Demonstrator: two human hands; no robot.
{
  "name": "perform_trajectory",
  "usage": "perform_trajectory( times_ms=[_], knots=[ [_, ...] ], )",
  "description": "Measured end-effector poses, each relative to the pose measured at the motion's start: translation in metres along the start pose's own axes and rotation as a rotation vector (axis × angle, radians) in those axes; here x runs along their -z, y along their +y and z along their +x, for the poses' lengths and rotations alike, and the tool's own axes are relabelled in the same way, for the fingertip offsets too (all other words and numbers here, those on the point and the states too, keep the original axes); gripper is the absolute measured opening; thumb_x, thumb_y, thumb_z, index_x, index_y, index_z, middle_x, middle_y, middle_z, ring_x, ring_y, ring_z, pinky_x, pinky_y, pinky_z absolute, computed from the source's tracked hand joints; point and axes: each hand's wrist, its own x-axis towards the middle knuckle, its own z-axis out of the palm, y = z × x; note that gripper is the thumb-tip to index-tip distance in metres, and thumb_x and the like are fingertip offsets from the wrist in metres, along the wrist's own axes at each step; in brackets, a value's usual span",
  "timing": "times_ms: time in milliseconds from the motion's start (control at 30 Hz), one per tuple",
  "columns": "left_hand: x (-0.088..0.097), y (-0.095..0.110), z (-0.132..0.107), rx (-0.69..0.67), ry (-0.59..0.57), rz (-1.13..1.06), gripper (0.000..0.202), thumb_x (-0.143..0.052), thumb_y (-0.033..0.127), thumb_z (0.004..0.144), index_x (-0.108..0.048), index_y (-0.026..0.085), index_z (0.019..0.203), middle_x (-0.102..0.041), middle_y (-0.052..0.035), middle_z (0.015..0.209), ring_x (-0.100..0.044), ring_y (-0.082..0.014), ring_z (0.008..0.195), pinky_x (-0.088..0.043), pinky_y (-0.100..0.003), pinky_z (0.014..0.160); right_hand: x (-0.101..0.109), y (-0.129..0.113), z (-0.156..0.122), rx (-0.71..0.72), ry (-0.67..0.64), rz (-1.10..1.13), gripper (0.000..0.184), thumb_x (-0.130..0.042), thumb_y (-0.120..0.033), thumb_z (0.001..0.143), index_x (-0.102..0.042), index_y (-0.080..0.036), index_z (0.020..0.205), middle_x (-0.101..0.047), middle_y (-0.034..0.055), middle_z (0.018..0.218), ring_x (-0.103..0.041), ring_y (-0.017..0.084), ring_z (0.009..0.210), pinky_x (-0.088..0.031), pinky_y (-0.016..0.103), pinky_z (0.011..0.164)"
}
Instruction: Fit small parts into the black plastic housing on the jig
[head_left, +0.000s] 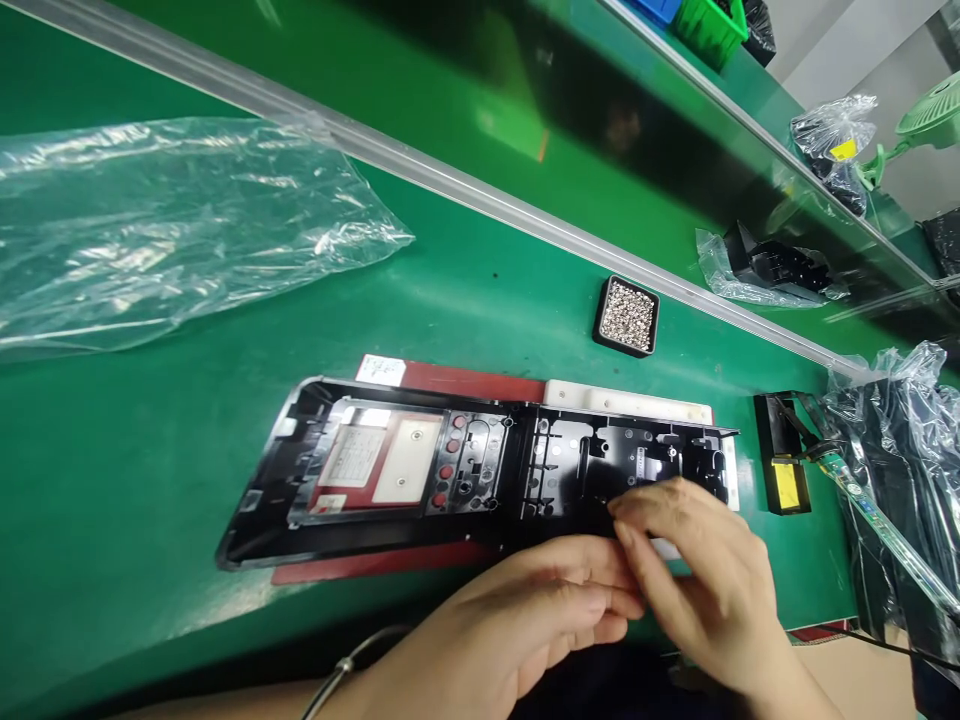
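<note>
The black plastic housing [480, 470] lies flat, inner side up, on a red fixture plate [450, 380] on the green work surface [150, 450], in front of the person. The left hand [517, 620] and right hand [705, 580] meet at the near edge of the housing's right portion, fingers curled and fingertips pressed together; whether they pinch a small part cannot be told. A black tray of small metal screws [628, 315] sits behind the housing, well apart from both hands, and a clear plastic bag [165, 220] lies at far left
</note>
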Motion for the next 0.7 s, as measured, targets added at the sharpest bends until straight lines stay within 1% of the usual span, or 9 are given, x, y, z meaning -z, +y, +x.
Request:
perform_trajectory(
  times_ms=[67,100,200,300,400,500,600,700],
  knots=[
    [0.005,-0.008,0.004,0.006,0.004,0.018,0.033,-0.085,0.052,0.091,-0.091,0.027,0.112,-0.088,-0.0016,0.116,-0.080,-0.0276,0.121,-0.062,-0.037,0.109,0.001,0.014,0.005,0.009,0.008,-0.039,0.027,-0.050,0.009,0.124,-0.062,-0.014,0.133,-0.067,0.0063,0.120,-0.069,0.023,0.099,-0.058,0.034,0.089],
    [0.007,-0.012,0.005,0.008,-0.003,0.015,0.037,-0.088,0.055,0.088,-0.091,0.025,0.109,-0.088,-0.0038,0.113,-0.080,-0.0274,0.115,-0.063,-0.037,0.106,0.001,0.020,0.007,0.012,0.006,-0.047,0.031,-0.051,0.011,0.119,-0.063,-0.014,0.133,-0.067,0.0057,0.120,-0.068,0.023,0.099,-0.058,0.034,0.089],
    [0.011,-0.017,0.008,0.023,0.010,-0.005,0.050,-0.096,0.063,0.078,-0.091,0.023,0.106,-0.087,-0.0074,0.109,-0.079,-0.0269,0.106,-0.064,-0.038,0.102,0.003,0.032,0.013,0.026,-0.013,-0.066,0.031,-0.052,0.010,0.117,-0.064,-0.015,0.131,-0.066,0.0051,0.122,-0.066,0.023,0.102,-0.056,0.033,0.093],
    [0.011,-0.016,0.008,0.032,0.000,-0.017,0.049,-0.095,0.065,0.077,-0.091,0.024,0.104,-0.086,-0.0070,0.108,-0.077,-0.0251,0.102,-0.063,-0.038,0.102,0.003,0.036,0.017,0.047,-0.027,-0.087,0.030,-0.052,0.010,0.118,-0.064,-0.014,0.132,-0.065,0.0054,0.122,-0.065,0.023,0.104,-0.056,0.033,0.095],
    [0.009,-0.014,0.008,0.030,-0.037,-0.003,0.047,-0.093,0.065,0.080,-0.091,0.025,0.103,-0.086,-0.0061,0.107,-0.076,-0.0229,0.099,-0.062,-0.037,0.101,0.003,0.039,0.018,0.075,-0.050,-0.108,0.032,-0.050,0.011,0.119,-0.063,-0.012,0.136,-0.064,0.0066,0.124,-0.064,0.024,0.103,-0.056,0.034,0.094],
    [0.009,-0.012,0.007,0.024,-0.044,0.030,0.045,-0.091,0.065,0.081,-0.090,0.025,0.102,-0.085,-0.0055,0.107,-0.075,-0.0219,0.098,-0.061,-0.036,0.100,0.003,0.042,0.017,0.083,-0.081,-0.122,0.035,-0.048,0.013,0.118,-0.064,-0.011,0.138,-0.064,0.0083,0.125,-0.064,0.026,0.103,-0.056,0.035,0.094],
    [0.011,-0.011,0.007,0.018,-0.059,0.040,0.044,-0.091,0.064,0.082,-0.089,0.025,0.102,-0.085,-0.0047,0.108,-0.074,-0.0213,0.099,-0.060,-0.035,0.101,0.003,0.044,0.016,0.075,-0.072,-0.129,0.038,-0.045,0.013,0.115,-0.063,-0.011,0.139,-0.063,0.0090,0.125,-0.064,0.027,0.104,-0.056,0.037,0.093],
    [0.012,-0.009,0.008,0.022,-0.070,0.040,0.042,-0.090,0.063,0.084,-0.089,0.025,0.102,-0.085,-0.0047,0.109,-0.074,-0.0210,0.100,-0.058,-0.034,0.099,0.002,0.046,0.016,0.074,-0.068,-0.126,0.040,-0.044,0.013,0.113,-0.062,-0.013,0.137,-0.063,0.0078,0.124,-0.064,0.026,0.104,-0.057,0.036,0.093]
  ],
)
